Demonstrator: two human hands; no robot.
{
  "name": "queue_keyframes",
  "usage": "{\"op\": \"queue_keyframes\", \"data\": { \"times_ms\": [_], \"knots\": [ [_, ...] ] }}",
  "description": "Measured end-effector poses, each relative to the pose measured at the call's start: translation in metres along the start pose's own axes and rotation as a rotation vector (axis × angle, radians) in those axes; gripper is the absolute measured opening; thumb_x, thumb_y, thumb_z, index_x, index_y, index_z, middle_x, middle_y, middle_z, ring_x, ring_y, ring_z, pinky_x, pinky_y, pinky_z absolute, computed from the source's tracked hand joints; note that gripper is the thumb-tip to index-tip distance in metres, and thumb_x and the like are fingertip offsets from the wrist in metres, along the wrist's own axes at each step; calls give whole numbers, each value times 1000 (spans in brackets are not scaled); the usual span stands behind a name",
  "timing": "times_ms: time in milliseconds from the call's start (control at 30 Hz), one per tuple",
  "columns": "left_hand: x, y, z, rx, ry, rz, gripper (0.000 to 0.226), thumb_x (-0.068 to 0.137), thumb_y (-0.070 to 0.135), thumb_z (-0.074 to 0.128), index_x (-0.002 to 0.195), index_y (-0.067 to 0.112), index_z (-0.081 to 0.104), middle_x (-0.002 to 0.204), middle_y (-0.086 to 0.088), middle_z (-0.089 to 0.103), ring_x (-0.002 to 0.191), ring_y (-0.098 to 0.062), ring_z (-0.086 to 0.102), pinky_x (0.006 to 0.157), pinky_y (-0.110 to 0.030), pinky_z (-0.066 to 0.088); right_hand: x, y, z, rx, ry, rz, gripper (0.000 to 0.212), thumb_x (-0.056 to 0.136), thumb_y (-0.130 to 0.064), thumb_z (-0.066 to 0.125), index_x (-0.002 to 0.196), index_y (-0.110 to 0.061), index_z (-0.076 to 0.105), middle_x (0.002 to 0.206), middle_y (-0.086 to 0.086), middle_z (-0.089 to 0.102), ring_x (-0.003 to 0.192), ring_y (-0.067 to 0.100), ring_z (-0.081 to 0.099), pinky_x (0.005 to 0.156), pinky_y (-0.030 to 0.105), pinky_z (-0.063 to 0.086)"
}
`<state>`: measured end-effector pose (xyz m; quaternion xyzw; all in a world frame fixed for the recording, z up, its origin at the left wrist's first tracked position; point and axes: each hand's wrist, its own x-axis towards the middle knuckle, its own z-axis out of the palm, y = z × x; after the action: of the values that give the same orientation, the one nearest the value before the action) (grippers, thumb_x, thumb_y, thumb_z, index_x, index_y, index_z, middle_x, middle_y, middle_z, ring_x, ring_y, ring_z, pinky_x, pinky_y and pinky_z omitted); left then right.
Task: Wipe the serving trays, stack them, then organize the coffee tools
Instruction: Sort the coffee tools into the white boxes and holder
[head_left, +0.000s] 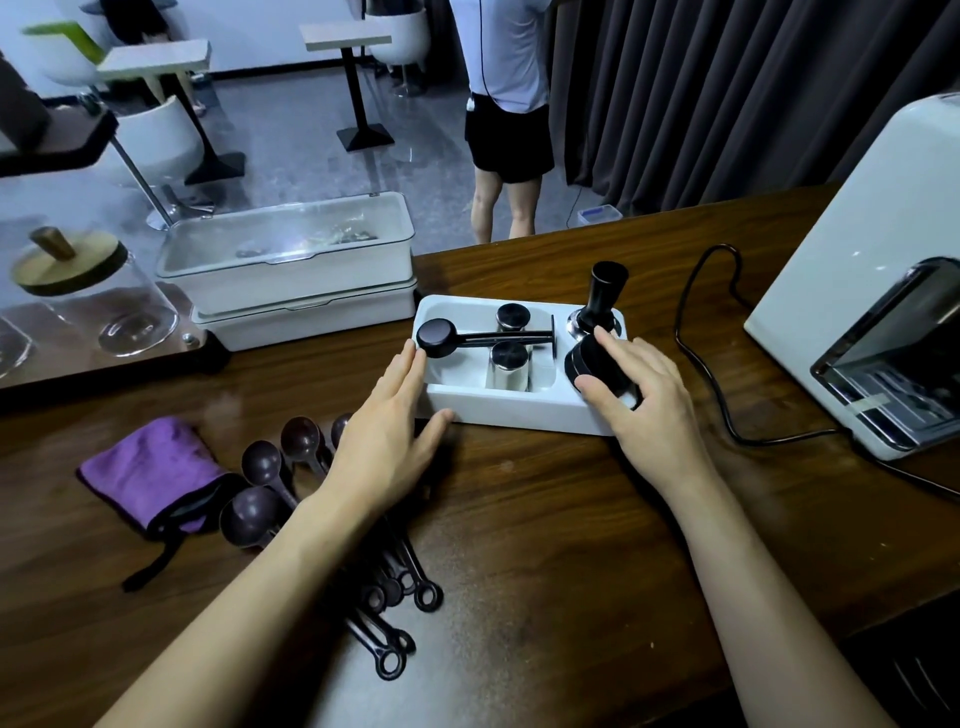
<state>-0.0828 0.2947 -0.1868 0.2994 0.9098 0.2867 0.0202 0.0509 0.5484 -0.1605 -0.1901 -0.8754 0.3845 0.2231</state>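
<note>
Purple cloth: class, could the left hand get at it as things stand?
Probably yes. The cloth lies uncovered on the table left of the scoops, and the left hand, open against the white holder, holds nothing.

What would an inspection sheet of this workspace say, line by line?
Surface: wooden counter, dark brown.
Job's things: white organizer holds tamper and steel cups; black scoops lie loose beside it.
Clutter: purple cloth, glass jar, stacked white boxes.
Hands: left hand flat against organizer's end; right hand grips round black tool.
Cables: black cable runs to coffee machine.
Surroundings: standing person, curtain.
</note>
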Motion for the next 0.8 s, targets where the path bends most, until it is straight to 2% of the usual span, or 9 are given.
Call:
{"op": "queue_keyframes", "data": {
  "times_ms": [133, 367, 700, 800],
  "knots": [
    [1, -1, 0, 4, -2, -5, 82, 99, 48, 57, 164, 31, 10, 169, 19, 3, 136, -29, 50, 109, -45, 46, 3, 1, -2, 7, -15, 22, 59, 91, -44, 67, 147, -34, 49, 141, -12, 48, 132, 8, 41, 105, 28, 36],
    [1, 0, 0, 1, 4, -22, 80, 100, 51, 55, 164, 32, 10, 168, 21, 3, 138, -26, 49, 111, -44, 44, 8, -3, -6, -88, -37, 43, 57, 89, -43, 70, 143, -36, 53, 134, -8, 48, 129, 12, 39, 102, 27, 34],
    [1, 2, 0, -19, 16, -23, 75, 102, 46, 53, 164, 32, 14, 165, 23, 3, 137, -26, 50, 111, -41, 44, 8, -10, -8, -214, -31, 0, 55, 91, -38, 70, 144, -34, 53, 136, 0, 50, 127, 19, 46, 103, 37, 43],
    [1, 4, -1, -23, 15, -27, 75, 102, 46, 53, 164, 31, 13, 164, 24, 1, 138, -26, 49, 112, -41, 43, 9, -7, -8, -225, -37, -8, 57, 90, -40, 70, 144, -35, 53, 138, -1, 50, 128, 19, 45, 103, 33, 40]
  ]
}}
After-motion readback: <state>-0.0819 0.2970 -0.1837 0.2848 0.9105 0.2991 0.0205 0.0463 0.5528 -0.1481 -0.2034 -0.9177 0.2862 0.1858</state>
